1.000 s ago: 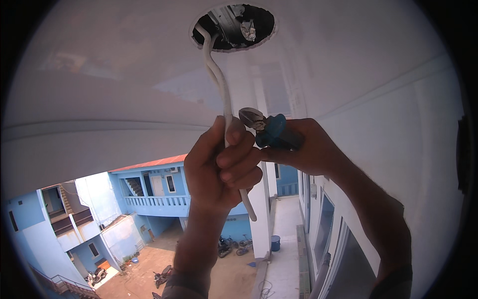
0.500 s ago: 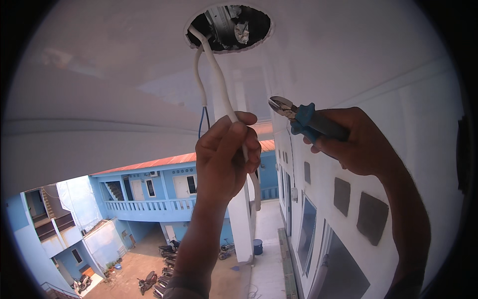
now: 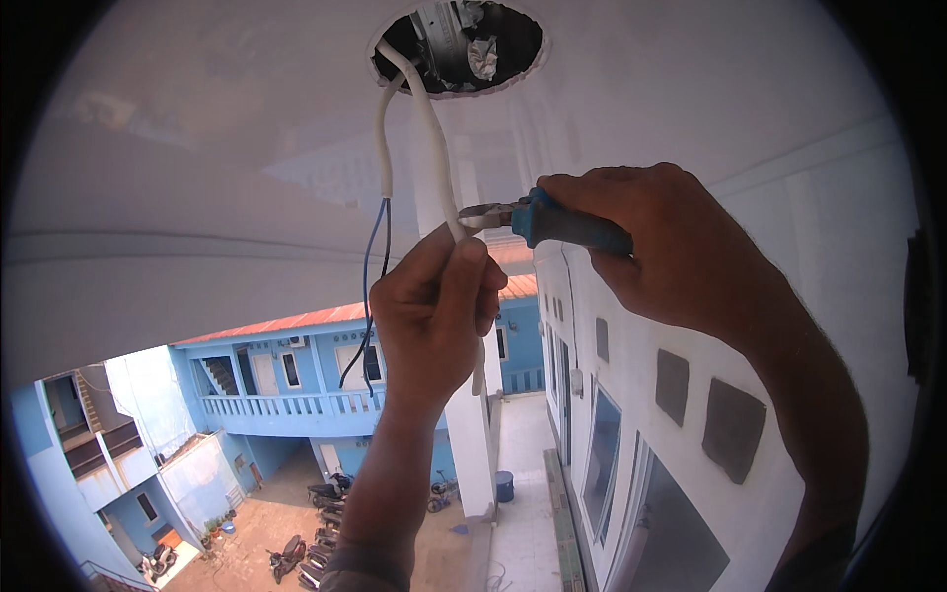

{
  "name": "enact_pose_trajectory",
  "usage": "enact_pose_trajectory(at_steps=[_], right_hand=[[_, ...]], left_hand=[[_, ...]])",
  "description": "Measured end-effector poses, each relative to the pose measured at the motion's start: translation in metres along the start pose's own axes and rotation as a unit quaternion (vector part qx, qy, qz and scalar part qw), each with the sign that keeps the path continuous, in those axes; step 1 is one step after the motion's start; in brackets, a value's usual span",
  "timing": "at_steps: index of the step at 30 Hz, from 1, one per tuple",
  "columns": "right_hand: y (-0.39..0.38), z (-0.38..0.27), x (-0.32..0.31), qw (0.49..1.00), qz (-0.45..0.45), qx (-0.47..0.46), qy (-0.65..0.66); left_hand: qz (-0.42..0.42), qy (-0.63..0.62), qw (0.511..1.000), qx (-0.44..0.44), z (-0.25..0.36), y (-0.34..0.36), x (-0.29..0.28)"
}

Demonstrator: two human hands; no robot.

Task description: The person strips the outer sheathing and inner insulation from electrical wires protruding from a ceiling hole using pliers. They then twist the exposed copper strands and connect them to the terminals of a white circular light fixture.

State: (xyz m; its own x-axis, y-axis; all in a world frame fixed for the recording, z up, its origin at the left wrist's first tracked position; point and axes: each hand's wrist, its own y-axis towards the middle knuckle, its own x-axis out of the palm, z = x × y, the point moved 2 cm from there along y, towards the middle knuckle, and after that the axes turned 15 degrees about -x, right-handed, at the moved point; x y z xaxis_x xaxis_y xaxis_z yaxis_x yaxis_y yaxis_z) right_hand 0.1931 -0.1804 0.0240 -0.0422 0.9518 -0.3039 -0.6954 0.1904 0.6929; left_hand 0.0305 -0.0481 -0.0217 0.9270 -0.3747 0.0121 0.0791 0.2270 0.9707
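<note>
A white sheathed electrical cable (image 3: pixel 431 133) hangs out of a round hole (image 3: pixel 503 54) in the ceiling. My left hand (image 3: pixel 434 311) is closed around it, thumb and fingers pinching it, and its lower end shows below the fist. In my right hand (image 3: pixel 661 247) I grip diagonal cutting pliers (image 3: pixel 552 222) with blue and grey handles. Their jaws meet the cable just above my left thumb; whether they bite into it I cannot tell. Beside it hangs a second white cable (image 3: pixel 383 148), its sheath ending partway and a blue and a black wire (image 3: pixel 373 247) dangling below.
Inside the hole are a metal channel (image 3: pixel 439 39) and crumpled foil (image 3: pixel 482 59). A white wall (image 3: pixel 631 395) with windows and grey patches runs along the right. Far below lies a courtyard (image 3: pixel 266 523) with parked motorcycles (image 3: pixel 311 553) and a blue two-storey building (image 3: pixel 296 380).
My right hand has brought the pliers left, from apart in the air to the held cable. The second cable's blue and black wires now show more fully, left of my left hand.
</note>
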Motion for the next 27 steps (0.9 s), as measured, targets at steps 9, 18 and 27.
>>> enact_pose_trajectory(at_steps=[9,18,27], right_hand=[[0.009,0.013,0.007,0.999,-0.010,-0.029,-0.038],[0.006,0.015,0.024,0.998,0.000,0.016,0.059],[0.013,0.010,0.018,0.989,-0.033,0.073,0.126]], left_hand=[[-0.007,-0.012,1.000,-0.017,0.006,-0.001,-0.005],[0.038,-0.081,0.995,-0.035,0.004,0.000,-0.007],[0.015,-0.065,0.998,-0.018,0.005,0.004,-0.014]])
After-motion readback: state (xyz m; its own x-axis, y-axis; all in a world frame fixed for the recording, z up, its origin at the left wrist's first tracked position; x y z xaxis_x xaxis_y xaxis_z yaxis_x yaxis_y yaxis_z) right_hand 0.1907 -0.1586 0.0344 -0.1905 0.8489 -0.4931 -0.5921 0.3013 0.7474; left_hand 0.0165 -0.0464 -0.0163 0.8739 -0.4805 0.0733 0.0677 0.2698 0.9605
